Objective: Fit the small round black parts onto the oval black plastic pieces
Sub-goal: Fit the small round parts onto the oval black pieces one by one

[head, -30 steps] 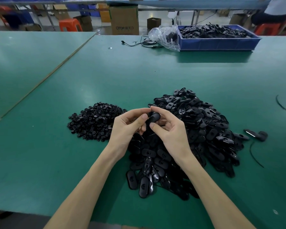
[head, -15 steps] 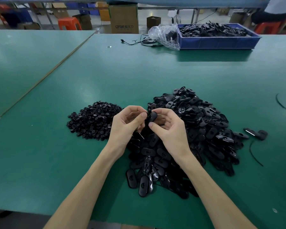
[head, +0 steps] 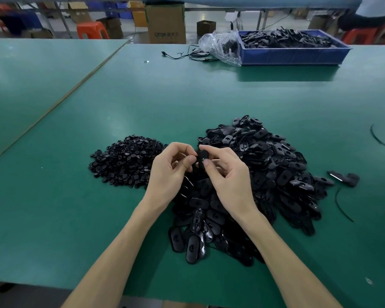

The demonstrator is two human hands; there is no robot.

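A heap of small round black parts (head: 127,161) lies left of centre on the green table (head: 209,96). A larger heap of oval black plastic pieces (head: 265,170) lies to the right and under my hands. My right hand (head: 227,176) pinches one oval piece (head: 202,157) between thumb and forefinger, held upright above the heap. My left hand (head: 171,170) is close against it, fingers curled, thumb tip touching the piece's left edge. Whether a round part sits between my left fingers is hidden.
A blue bin (head: 293,52) full of black parts stands at the far right, with a clear plastic bag (head: 220,45) and a thin black cable (head: 187,54) beside it. A loose black part (head: 345,178) and black strips (head: 342,205) lie right of the heap. Boxes and orange stools stand beyond the table.
Both hands stay together over the heap. The oval piece has been turned more upright in my right fingers, and my left thumb has shifted slightly against it.
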